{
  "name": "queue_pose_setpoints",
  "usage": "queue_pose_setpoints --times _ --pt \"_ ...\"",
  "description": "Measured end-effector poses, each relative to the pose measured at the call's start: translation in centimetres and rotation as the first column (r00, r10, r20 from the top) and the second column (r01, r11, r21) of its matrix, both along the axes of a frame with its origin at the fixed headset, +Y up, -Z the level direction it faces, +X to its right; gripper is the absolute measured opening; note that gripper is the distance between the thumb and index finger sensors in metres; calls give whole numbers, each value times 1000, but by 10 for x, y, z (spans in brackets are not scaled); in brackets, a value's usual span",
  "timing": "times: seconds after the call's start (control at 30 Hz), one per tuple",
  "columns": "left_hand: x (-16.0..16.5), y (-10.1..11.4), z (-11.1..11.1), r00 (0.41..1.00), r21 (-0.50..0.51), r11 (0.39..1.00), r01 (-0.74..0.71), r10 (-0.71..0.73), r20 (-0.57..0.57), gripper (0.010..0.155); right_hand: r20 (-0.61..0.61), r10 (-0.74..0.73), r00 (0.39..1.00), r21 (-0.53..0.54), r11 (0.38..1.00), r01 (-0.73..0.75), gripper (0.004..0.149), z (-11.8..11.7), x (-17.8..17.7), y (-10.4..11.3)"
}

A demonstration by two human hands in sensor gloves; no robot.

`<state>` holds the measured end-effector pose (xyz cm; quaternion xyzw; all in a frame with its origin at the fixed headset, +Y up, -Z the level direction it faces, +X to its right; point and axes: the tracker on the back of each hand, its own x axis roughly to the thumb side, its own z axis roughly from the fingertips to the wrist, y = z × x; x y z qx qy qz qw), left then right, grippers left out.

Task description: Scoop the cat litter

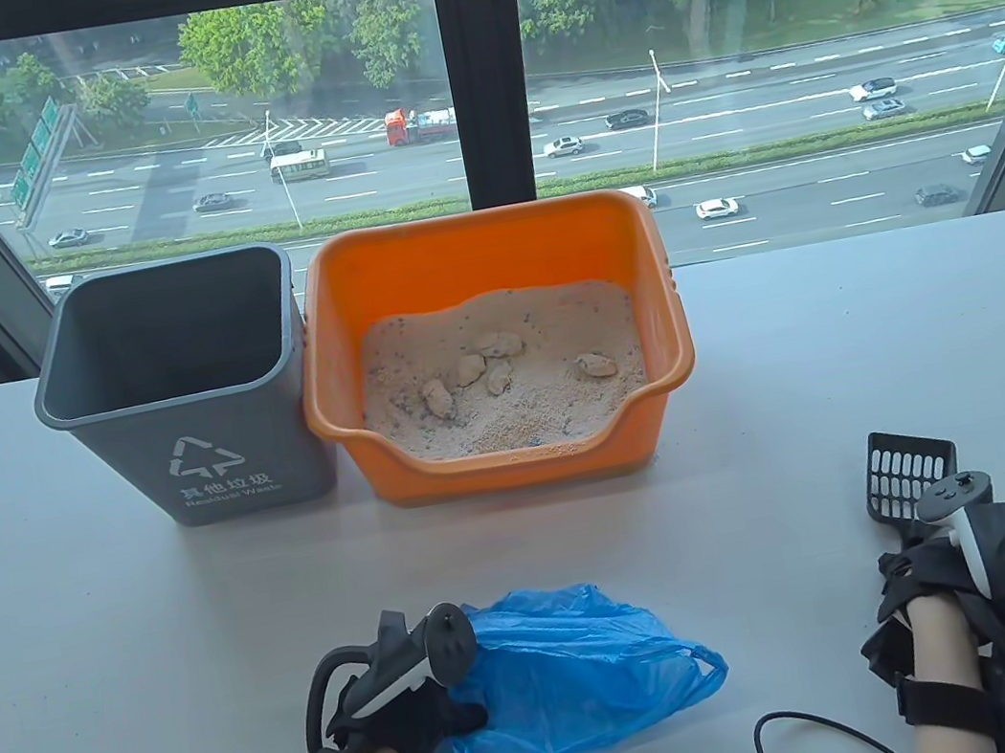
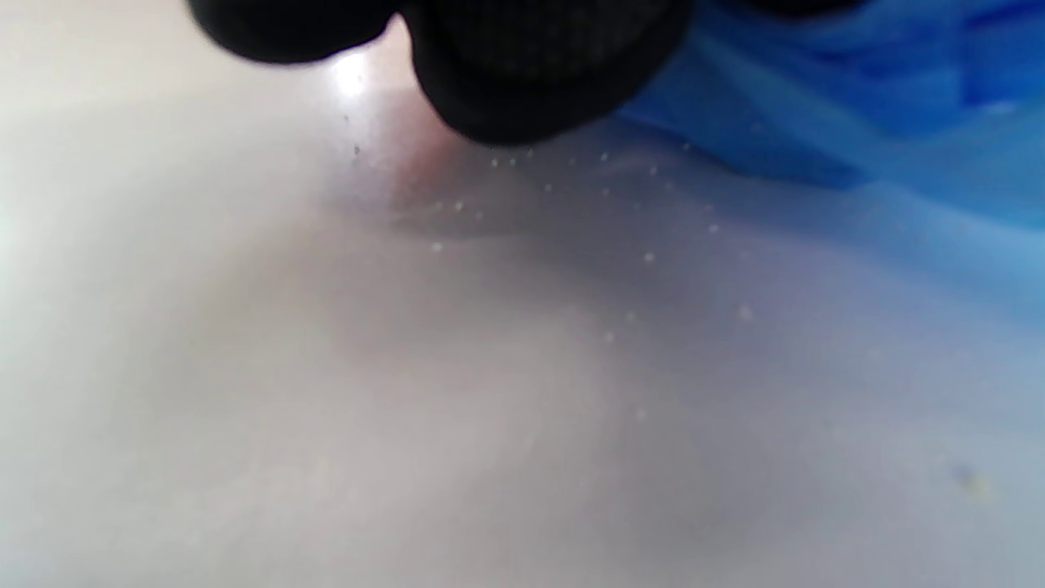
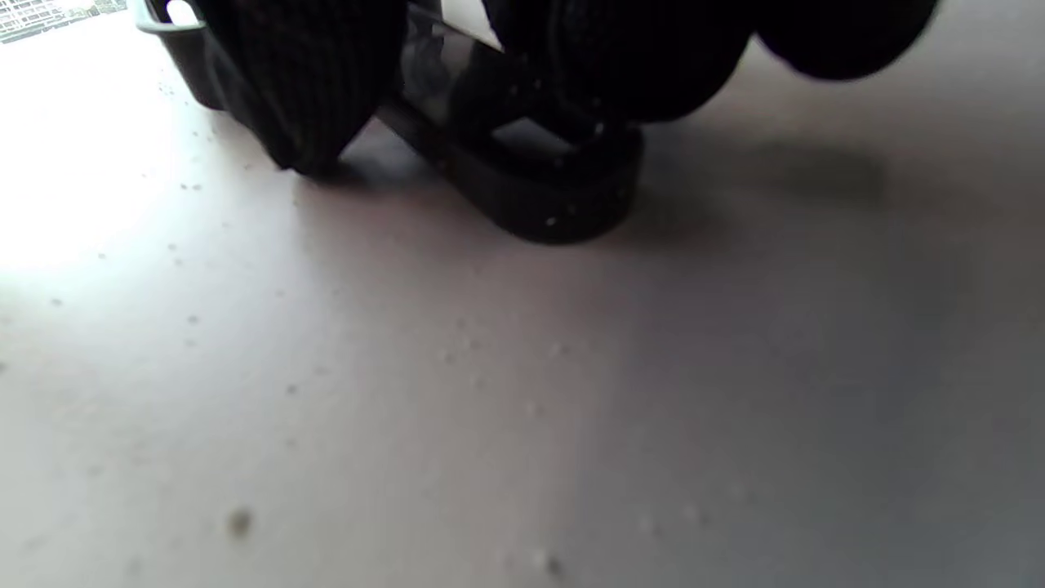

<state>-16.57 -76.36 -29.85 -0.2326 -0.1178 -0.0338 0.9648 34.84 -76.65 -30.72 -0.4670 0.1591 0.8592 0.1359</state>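
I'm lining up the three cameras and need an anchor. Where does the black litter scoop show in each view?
Table view: litter scoop at lower right, slotted head pointing away, handle under the right hand.
Left wrist view: not in it; only the blue plastic bag and the tabletop.
Right wrist view: its handle at top centre, on the table under the fingers.
Shared landmark: the white table.

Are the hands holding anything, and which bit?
The right hand grips the black scoop by its handle end. The left hand touches the blue bag at its edge; its grip is unclear.
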Motion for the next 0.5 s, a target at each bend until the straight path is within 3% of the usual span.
queue_pose_setpoints --times 0.07,0.3,0.5 --pt "0 0 0 1000 0 1000 3 -3 -2 86 -7 36 999 19 999 -36 61 -2 -1 1" --pt "0 -1 -1 1000 8 1000 0 0 0 86 -113 11 994 88 996 -1 58 0 -21 15" --pt "0 -1 0 1000 14 1000 6 -6 -3 86 -331 -51 942 188 975 119 57 7 -67 42"
